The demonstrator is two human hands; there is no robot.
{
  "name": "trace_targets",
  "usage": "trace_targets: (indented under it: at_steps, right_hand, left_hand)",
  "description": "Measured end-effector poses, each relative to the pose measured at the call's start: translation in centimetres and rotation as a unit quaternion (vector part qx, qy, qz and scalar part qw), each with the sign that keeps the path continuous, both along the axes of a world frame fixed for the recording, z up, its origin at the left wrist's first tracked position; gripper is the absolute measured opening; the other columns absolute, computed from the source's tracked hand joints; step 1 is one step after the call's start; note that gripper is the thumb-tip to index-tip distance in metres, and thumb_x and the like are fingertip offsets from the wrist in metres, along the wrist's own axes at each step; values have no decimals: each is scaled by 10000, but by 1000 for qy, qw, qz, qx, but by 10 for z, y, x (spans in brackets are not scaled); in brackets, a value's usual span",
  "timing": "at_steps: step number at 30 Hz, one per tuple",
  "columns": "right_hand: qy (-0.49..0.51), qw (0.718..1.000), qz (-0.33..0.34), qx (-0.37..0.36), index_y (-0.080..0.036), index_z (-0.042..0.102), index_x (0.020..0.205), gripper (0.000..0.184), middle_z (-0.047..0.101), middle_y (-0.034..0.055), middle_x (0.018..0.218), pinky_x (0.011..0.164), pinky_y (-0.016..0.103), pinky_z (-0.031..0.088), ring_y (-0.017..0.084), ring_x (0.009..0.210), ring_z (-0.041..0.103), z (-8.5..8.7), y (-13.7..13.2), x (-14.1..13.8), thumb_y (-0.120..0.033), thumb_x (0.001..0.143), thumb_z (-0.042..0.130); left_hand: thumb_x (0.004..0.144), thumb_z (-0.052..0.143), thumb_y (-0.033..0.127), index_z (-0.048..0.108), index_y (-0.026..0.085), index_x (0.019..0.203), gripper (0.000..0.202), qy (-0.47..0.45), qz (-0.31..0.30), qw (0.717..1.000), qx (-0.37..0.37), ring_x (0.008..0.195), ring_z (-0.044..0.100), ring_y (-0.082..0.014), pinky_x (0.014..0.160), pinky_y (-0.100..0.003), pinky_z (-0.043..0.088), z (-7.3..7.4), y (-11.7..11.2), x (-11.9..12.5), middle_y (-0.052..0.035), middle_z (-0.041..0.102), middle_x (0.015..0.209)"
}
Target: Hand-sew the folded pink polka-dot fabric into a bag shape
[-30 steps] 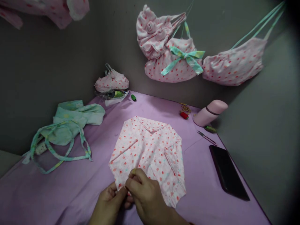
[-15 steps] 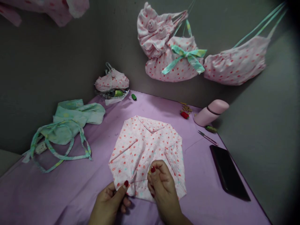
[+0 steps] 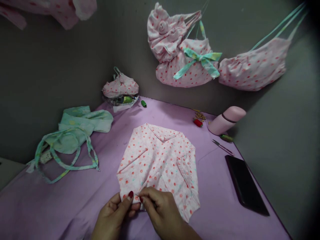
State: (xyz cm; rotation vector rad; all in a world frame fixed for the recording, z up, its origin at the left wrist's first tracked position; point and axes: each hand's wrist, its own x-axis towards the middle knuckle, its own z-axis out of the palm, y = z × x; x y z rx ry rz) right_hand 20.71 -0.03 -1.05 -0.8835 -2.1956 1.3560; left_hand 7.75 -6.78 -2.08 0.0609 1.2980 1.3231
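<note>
A pink cotton fabric piece (image 3: 157, 163) with red dots lies spread before me, several of its corners folded inward. Running stitches show along its right side. My left hand (image 3: 115, 208) pinches the near left edge of the fabric, thumb on top and fingers beneath. Close beside it, my right hand (image 3: 162, 208) is closed in a pinch at the same edge, its fingertips touching the cloth. Whatever small thing lies between those fingertips is too small to make out.
Green fabric with straps (image 3: 72, 143) lies left. On the right are a pink bottle (image 3: 226, 120), a red thread spool (image 3: 198, 123), thread snips (image 3: 222, 147) and a black phone-like slab (image 3: 246, 185). Dotted pouches (image 3: 190, 63) hang on the wall. A lilac cloth (image 3: 100, 193) covers the table.
My right hand has moved left and down, from above the fabric to its near edge beside my left hand. The left hand keeps its hold on the fabric.
</note>
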Motion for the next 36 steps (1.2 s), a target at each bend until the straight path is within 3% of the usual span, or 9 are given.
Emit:
trace_targets:
  at_steps: [10,16,27,36]
  right_hand:
    - [-33,999,2,27,-186,622,806,215,647,9,726,582,187,410,115,616,585,-2,-1,0,-151,867,418]
    - [-63,997,3,44,-193,611,828,217,651,4,718,568,184,399,112,607,589,-3,1,0,-160,881,403]
    - [-138,985,25,97,-197,584,844,213,657,15,718,568,198,381,133,633,618,-1,1,-3,-209,905,381]
    - [-60,997,-7,49,-191,578,829,170,621,-9,683,544,181,361,103,582,560,-5,1,-4,-169,879,417]
  left_hand:
    - [592,787,413,630,150,705,327,-13,4,1000,-2,546,564,-103,560,-164,427,-2,-2,-2,-21,678,589]
    - [581,797,404,649,137,786,368,-4,6,1000,1,562,569,-113,568,-176,437,-1,-1,0,-33,688,631]
    - [613,772,413,675,137,777,335,5,-18,1000,16,568,541,-113,574,-182,420,-4,-3,-1,-32,681,632]
    - [580,787,428,655,155,782,364,1,-6,1000,4,569,579,-118,564,-184,462,-9,-2,-3,-26,679,647]
